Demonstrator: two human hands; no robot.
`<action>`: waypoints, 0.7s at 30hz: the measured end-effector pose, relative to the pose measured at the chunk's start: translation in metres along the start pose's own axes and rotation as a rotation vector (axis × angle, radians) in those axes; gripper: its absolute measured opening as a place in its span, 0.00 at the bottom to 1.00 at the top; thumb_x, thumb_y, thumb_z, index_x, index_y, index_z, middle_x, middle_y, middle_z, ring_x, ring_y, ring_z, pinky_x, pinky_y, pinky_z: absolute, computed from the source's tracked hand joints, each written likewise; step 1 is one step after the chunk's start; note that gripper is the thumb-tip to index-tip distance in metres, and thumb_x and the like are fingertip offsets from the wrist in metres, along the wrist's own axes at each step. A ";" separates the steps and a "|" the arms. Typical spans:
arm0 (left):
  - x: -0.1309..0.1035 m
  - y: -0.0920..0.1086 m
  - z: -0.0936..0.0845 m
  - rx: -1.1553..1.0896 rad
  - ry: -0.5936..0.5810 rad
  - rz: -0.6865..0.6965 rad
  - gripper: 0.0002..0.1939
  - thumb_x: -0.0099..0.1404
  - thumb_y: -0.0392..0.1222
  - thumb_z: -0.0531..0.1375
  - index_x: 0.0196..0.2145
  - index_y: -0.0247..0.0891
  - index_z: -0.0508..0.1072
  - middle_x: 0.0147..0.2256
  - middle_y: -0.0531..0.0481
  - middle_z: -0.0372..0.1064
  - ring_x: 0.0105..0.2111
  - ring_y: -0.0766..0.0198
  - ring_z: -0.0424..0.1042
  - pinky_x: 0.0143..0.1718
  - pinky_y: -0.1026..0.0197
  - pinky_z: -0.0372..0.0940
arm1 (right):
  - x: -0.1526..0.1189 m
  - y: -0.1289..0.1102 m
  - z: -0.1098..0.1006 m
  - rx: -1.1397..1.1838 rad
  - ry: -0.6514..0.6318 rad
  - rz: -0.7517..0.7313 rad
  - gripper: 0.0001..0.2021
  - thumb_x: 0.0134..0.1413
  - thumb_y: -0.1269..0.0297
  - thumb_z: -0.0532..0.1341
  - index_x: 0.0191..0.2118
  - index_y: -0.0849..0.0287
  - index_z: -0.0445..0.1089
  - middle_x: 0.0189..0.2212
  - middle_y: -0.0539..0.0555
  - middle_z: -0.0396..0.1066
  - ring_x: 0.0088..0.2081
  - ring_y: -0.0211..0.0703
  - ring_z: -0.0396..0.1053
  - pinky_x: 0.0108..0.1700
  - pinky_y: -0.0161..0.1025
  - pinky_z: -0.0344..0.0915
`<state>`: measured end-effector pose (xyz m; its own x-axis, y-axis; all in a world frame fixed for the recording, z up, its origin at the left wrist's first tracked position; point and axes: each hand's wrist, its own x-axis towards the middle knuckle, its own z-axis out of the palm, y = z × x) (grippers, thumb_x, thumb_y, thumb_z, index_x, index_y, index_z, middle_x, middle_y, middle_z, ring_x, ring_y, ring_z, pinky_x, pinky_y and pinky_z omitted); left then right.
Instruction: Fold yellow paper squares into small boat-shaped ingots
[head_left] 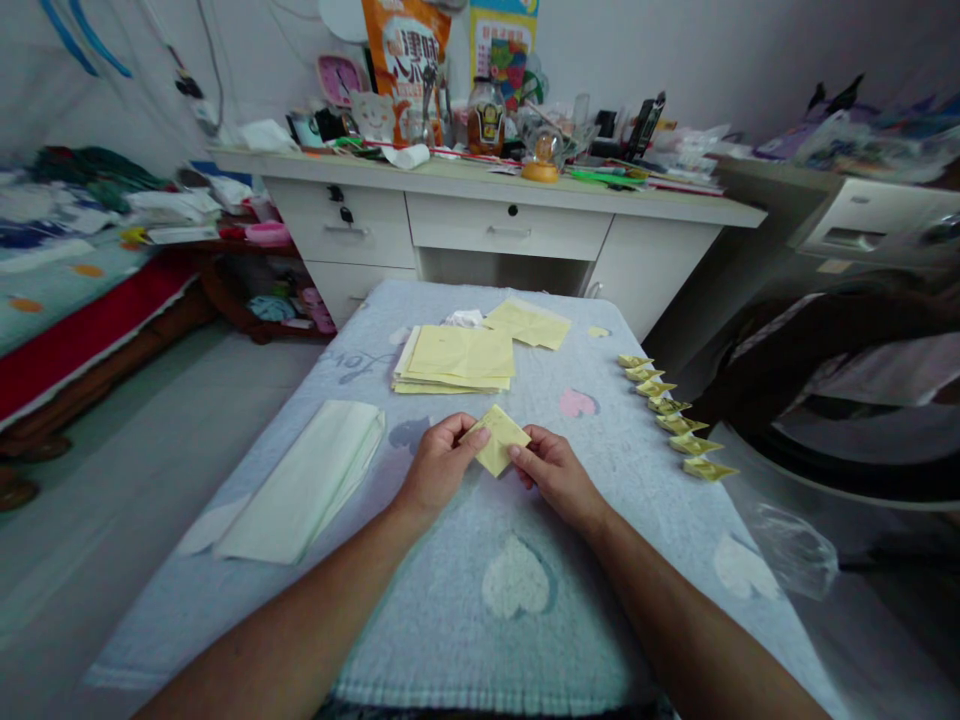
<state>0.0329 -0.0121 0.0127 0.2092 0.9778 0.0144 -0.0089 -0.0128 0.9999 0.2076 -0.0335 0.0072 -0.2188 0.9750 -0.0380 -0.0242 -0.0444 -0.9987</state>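
Between my two hands is a small folded yellow paper [497, 440], shaped like a diamond and held above the cloth-covered table [517, 640]. My left hand [448, 452] pinches its left corner, thumb on top. On its right side, my right hand [550, 464] grips the edge between thumb and curled fingers. Beyond my hands lies a stack of yellow sheets [457, 358], with more yellow paper [529, 323] behind it to the right. Several folded yellow paper boats [684, 424] stand in a row along the table's right side.
A folded pale sheet [306, 482] lies at the table's left. Crumpled white paper [465, 318] sits behind the stack. Across the back stands a white desk [510, 225] crowded with a jar, packets and small items. A washing machine [885, 235] is at the right.
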 end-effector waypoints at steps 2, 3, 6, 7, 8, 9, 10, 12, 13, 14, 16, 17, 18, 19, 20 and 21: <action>0.000 -0.001 -0.001 0.005 -0.019 -0.012 0.14 0.60 0.50 0.60 0.27 0.35 0.68 0.23 0.56 0.63 0.23 0.70 0.61 0.26 0.67 0.57 | 0.000 0.000 0.002 -0.030 -0.028 0.003 0.16 0.51 0.49 0.63 0.30 0.59 0.65 0.19 0.44 0.59 0.20 0.31 0.54 0.22 0.31 0.51; 0.000 -0.001 -0.001 0.009 -0.031 -0.015 0.13 0.59 0.49 0.61 0.29 0.35 0.69 0.24 0.55 0.65 0.24 0.69 0.62 0.27 0.67 0.58 | 0.000 0.000 0.003 -0.049 -0.034 0.000 0.17 0.50 0.49 0.63 0.29 0.60 0.65 0.19 0.45 0.59 0.20 0.31 0.54 0.22 0.31 0.50; 0.000 0.000 -0.001 -0.004 -0.064 -0.035 0.13 0.58 0.49 0.62 0.33 0.34 0.72 0.26 0.54 0.68 0.25 0.68 0.65 0.27 0.67 0.59 | 0.000 -0.001 0.004 -0.118 -0.045 -0.018 0.17 0.50 0.50 0.63 0.26 0.60 0.64 0.19 0.45 0.58 0.22 0.31 0.53 0.24 0.31 0.50; 0.000 -0.001 0.000 -0.015 -0.070 -0.047 0.13 0.58 0.49 0.62 0.32 0.34 0.72 0.26 0.54 0.68 0.25 0.68 0.65 0.26 0.67 0.59 | 0.000 -0.001 0.005 -0.138 -0.045 -0.022 0.18 0.49 0.50 0.64 0.25 0.60 0.64 0.19 0.45 0.58 0.22 0.31 0.53 0.24 0.31 0.50; 0.001 -0.001 0.000 -0.022 -0.072 -0.059 0.13 0.58 0.49 0.62 0.31 0.34 0.71 0.24 0.54 0.67 0.24 0.69 0.64 0.25 0.67 0.58 | 0.000 -0.001 0.005 -0.150 -0.043 -0.024 0.18 0.48 0.49 0.64 0.25 0.60 0.64 0.19 0.45 0.58 0.22 0.31 0.53 0.24 0.31 0.49; 0.001 -0.002 0.000 -0.023 -0.070 -0.068 0.13 0.58 0.49 0.62 0.29 0.34 0.71 0.23 0.55 0.66 0.23 0.69 0.64 0.24 0.68 0.57 | -0.001 -0.001 0.005 -0.151 -0.039 -0.024 0.18 0.48 0.49 0.64 0.24 0.60 0.64 0.19 0.45 0.57 0.22 0.31 0.52 0.24 0.31 0.49; 0.001 -0.003 0.000 -0.019 -0.063 -0.070 0.13 0.58 0.49 0.62 0.28 0.34 0.71 0.22 0.55 0.66 0.22 0.70 0.63 0.23 0.68 0.56 | -0.001 -0.002 0.005 -0.142 -0.034 -0.023 0.19 0.48 0.49 0.64 0.24 0.60 0.63 0.19 0.45 0.57 0.22 0.31 0.52 0.24 0.32 0.49; 0.002 -0.004 -0.001 -0.004 -0.037 -0.061 0.13 0.57 0.48 0.62 0.28 0.34 0.71 0.22 0.55 0.66 0.22 0.70 0.62 0.23 0.68 0.56 | -0.001 -0.003 0.003 -0.113 -0.017 -0.023 0.19 0.50 0.49 0.63 0.23 0.60 0.62 0.17 0.44 0.56 0.21 0.31 0.51 0.23 0.32 0.48; 0.002 -0.005 -0.001 0.000 -0.024 -0.053 0.13 0.57 0.48 0.63 0.28 0.34 0.71 0.22 0.55 0.66 0.22 0.70 0.62 0.23 0.68 0.55 | -0.001 -0.003 0.002 -0.098 -0.003 -0.027 0.19 0.51 0.49 0.62 0.23 0.59 0.62 0.17 0.44 0.55 0.20 0.31 0.50 0.23 0.32 0.47; 0.002 -0.005 -0.001 0.000 -0.015 -0.046 0.12 0.57 0.48 0.63 0.27 0.34 0.71 0.22 0.55 0.66 0.22 0.71 0.62 0.23 0.68 0.55 | -0.001 -0.004 0.001 -0.087 0.017 -0.035 0.18 0.53 0.50 0.61 0.23 0.59 0.62 0.16 0.44 0.55 0.20 0.31 0.50 0.23 0.32 0.47; 0.003 -0.004 0.000 -0.013 -0.005 -0.038 0.12 0.57 0.47 0.63 0.27 0.34 0.70 0.22 0.56 0.65 0.22 0.71 0.62 0.23 0.69 0.56 | -0.001 -0.004 0.000 -0.077 0.062 -0.055 0.18 0.55 0.51 0.59 0.24 0.59 0.63 0.17 0.45 0.56 0.20 0.32 0.51 0.23 0.32 0.49; 0.003 -0.004 0.000 -0.024 -0.003 -0.036 0.12 0.57 0.47 0.63 0.27 0.34 0.70 0.22 0.56 0.65 0.22 0.71 0.62 0.23 0.69 0.56 | -0.001 -0.004 -0.001 -0.074 0.080 -0.067 0.18 0.56 0.51 0.59 0.24 0.59 0.63 0.17 0.45 0.57 0.21 0.32 0.52 0.24 0.32 0.50; 0.002 -0.003 0.000 -0.036 0.001 -0.035 0.12 0.57 0.47 0.63 0.27 0.34 0.70 0.22 0.56 0.65 0.22 0.71 0.62 0.23 0.69 0.56 | -0.001 -0.005 -0.001 -0.072 0.087 -0.079 0.18 0.56 0.52 0.58 0.24 0.59 0.63 0.18 0.46 0.58 0.21 0.33 0.53 0.25 0.32 0.51; 0.002 -0.003 0.001 -0.048 0.006 -0.035 0.12 0.57 0.46 0.63 0.27 0.34 0.70 0.22 0.57 0.65 0.22 0.71 0.62 0.23 0.69 0.57 | -0.001 -0.005 -0.001 -0.075 0.081 -0.086 0.17 0.57 0.52 0.58 0.24 0.59 0.64 0.19 0.46 0.59 0.22 0.33 0.55 0.26 0.32 0.52; 0.002 -0.002 0.002 -0.059 0.015 -0.034 0.12 0.57 0.46 0.63 0.27 0.34 0.70 0.22 0.57 0.65 0.22 0.71 0.62 0.23 0.69 0.57 | -0.001 -0.005 0.000 -0.084 0.064 -0.086 0.17 0.56 0.52 0.58 0.25 0.60 0.64 0.20 0.46 0.59 0.23 0.33 0.55 0.27 0.32 0.53; 0.001 -0.002 0.002 -0.069 0.025 -0.033 0.12 0.57 0.46 0.63 0.27 0.34 0.71 0.22 0.56 0.66 0.22 0.71 0.62 0.23 0.68 0.57 | -0.001 -0.005 0.002 -0.102 0.037 -0.081 0.16 0.55 0.52 0.59 0.26 0.60 0.65 0.21 0.47 0.60 0.24 0.34 0.56 0.28 0.32 0.54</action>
<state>0.0353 -0.0114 0.0110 0.1858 0.9824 -0.0201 -0.0701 0.0337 0.9970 0.2065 -0.0350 0.0121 -0.1836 0.9820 0.0439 0.0598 0.0557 -0.9967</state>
